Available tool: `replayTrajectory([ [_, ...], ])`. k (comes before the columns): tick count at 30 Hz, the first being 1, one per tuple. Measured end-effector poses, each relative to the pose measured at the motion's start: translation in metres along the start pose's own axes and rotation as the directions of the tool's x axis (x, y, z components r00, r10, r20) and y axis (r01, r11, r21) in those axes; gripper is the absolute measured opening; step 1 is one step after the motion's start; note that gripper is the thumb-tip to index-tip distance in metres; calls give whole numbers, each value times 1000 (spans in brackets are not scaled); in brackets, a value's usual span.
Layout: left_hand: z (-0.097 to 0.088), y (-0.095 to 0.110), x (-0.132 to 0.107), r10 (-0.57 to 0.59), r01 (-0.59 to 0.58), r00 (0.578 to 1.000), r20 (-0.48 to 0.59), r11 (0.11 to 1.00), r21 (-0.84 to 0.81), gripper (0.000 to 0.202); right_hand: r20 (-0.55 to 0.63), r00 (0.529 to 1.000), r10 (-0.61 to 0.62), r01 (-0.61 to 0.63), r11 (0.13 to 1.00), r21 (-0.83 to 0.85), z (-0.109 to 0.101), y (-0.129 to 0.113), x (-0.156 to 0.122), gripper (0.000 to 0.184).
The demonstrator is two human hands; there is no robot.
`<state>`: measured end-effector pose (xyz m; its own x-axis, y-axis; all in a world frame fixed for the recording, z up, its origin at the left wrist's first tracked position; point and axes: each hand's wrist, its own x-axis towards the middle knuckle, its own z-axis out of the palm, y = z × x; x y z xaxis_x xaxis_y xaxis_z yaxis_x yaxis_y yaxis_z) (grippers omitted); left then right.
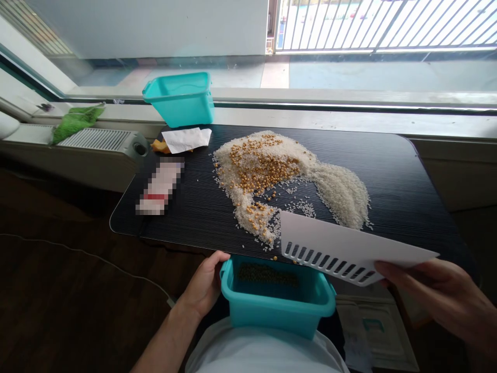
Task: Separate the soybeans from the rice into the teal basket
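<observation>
My left hand (205, 285) grips the left end of a turquoise plastic bin (279, 300), held against my body just below the table's front edge. Small greenish grains (267, 274) cover part of the bin's floor. In my right hand (435, 290) is a flat white plastic sheet with a row of slots (349, 243), its far end touching the tabletop beside the grains. A curved heap of white rice (341, 194) lies on the table, with round yellow beans (258, 168) mixed into its left part. Several beans sit near the table edge above the bin.
A second turquoise bin (184, 101) stands at the back left by the window. Near it lie a white paper (187, 140) and a blurred pinkish packet (161, 186) on the black table (396, 176). A green cloth (77, 123) rests on the radiator (101, 140); a cable crosses the floor.
</observation>
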<state>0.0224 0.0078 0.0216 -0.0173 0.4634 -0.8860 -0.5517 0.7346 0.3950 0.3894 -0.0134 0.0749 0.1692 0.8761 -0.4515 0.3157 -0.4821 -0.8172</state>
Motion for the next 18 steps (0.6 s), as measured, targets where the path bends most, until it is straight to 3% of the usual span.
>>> replayTrajectory([
  [9,-7,-4,7,9,-9,1000,18,1000,-6,25,23,994,-107,108,994,-28,5,1,3,35],
  [14,-7,-4,7,12,-12,1000,18,1000,4,21,110,981,-162,160,987,21,17,-10,5,27],
  [18,-6,-3,6,8,-8,1000,9,1000,10,23,160,976,-147,150,989,-5,10,-9,5,26],
])
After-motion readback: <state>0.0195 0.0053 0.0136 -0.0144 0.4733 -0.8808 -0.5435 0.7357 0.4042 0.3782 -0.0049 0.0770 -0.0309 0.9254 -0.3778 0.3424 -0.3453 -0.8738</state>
